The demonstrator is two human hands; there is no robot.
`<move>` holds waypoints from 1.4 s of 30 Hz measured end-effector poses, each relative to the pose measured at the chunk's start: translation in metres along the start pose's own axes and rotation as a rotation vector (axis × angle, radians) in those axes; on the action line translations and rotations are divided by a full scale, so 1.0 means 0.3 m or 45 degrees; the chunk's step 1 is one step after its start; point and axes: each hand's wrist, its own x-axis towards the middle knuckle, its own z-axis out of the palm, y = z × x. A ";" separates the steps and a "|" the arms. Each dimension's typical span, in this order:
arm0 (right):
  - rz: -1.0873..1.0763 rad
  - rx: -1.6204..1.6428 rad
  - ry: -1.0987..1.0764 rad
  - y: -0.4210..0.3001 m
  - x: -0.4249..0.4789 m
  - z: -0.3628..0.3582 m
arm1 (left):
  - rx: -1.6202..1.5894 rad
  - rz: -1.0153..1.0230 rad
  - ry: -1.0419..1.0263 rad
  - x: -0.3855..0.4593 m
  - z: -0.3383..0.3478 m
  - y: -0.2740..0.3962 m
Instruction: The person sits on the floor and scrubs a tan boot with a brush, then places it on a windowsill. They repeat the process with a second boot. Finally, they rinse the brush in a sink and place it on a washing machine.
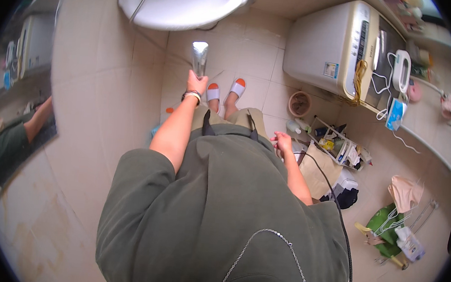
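My left hand (197, 84) is closed around the narrow lower end of a shiny silver, flared object (199, 55), possibly a hand shower head. Its wide end points away from me, below the rim of a white washbasin (215, 23). A thin hose (143, 2) crosses the basin's left side; whether it joins the silver object is unclear. To my right, my right hand (283, 142) hangs beside my hip with loosely curled fingers and nothing visible in it. Closest to it are a beige bag (318, 170) and a white bottle (292, 126).
A washing machine (320, 53) stands ahead on the right, near a pink bin (299, 104). Toiletries fill a white rack (332, 143). Hangers and a green item (385, 225) are at far right. A mirror (26, 97) is on the left wall. A black cable (331, 185) runs past my right arm.
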 end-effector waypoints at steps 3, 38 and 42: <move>-0.047 -0.079 -0.048 -0.045 0.017 -0.005 | 0.088 -0.099 0.100 0.018 -0.205 -0.076; -0.239 -0.025 -0.098 -0.038 -0.068 -0.120 | 0.282 -0.083 -0.193 -0.410 -0.485 -0.457; -0.277 0.143 -0.096 0.118 -0.019 -0.348 | 0.059 0.150 -0.074 -0.411 -0.280 -0.258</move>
